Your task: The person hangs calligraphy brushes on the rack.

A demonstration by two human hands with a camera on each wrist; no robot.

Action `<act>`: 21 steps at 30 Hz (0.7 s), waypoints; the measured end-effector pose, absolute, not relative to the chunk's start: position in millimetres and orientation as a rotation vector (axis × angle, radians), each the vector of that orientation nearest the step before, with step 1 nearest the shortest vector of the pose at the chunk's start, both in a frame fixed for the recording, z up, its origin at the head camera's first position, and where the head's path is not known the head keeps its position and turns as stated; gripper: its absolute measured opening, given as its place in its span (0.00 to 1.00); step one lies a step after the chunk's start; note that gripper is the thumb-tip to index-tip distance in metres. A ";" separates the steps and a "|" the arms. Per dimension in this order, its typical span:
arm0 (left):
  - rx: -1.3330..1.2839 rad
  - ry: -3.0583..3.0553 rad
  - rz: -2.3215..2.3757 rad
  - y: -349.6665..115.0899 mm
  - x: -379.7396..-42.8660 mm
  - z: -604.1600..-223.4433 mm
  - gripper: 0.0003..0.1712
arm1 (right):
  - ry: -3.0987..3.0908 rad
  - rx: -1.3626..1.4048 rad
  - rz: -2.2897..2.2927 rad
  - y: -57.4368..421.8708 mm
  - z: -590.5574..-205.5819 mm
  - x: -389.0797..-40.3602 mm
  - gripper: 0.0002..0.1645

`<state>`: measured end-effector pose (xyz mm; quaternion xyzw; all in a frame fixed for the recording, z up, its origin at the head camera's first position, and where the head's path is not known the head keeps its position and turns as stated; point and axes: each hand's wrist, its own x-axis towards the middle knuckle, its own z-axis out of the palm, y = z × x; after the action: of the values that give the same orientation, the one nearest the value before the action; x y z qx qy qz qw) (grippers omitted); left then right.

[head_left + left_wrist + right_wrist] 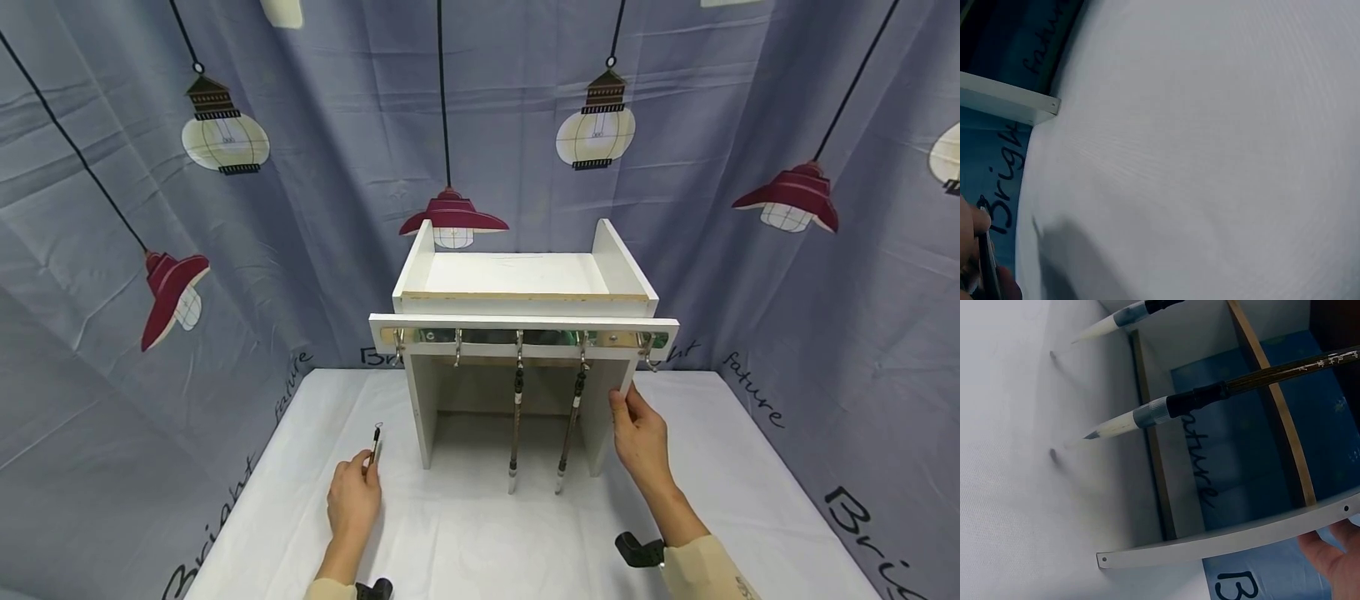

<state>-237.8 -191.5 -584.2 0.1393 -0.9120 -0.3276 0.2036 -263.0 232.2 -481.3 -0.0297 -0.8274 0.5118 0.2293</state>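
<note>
My left hand (354,498) pinches a dark, slim brush (376,442) with a small hanging loop at its upper end; the lower part is hidden in the fingers. It is held over the table, left of a white shelf unit (525,323). My right hand (643,437) grips the front edge of the unit's right side panel (1260,534). Two writing brushes hang tip down from hooks on the front rail, one near the middle (515,425) and one further right (572,421). Their pale bristles show in the right wrist view, the nearer brush (1122,427) most clearly.
More hooks along the rail hold nothing, such as the left hook (457,346). An open-topped tray (525,271) forms the unit's top. White cloth (465,542) covers the table, and a grey-blue curtain (337,167) with printed lamps surrounds it.
</note>
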 end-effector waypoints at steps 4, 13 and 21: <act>0.373 -2.475 -0.931 -187.5 -235.0 -572.8 0.17 | -2.275 -0.090 1.412 232.2 -481.2 -263.1 0.36; 0.284 -2.295 -0.949 -174.8 -227.2 -538.7 0.16 | -2.274 -0.097 1.403 232.6 -482.6 -262.8 0.35; 0.238 -2.162 -0.962 -162.5 -214.0 -510.7 0.17 | -2.285 -0.091 1.396 233.3 -482.8 -263.0 0.35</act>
<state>-214.0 -162.5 -510.7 0.0929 -0.8436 -0.3753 0.3727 -263.0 233.3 -482.8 -0.0332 -0.8302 0.5071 0.2292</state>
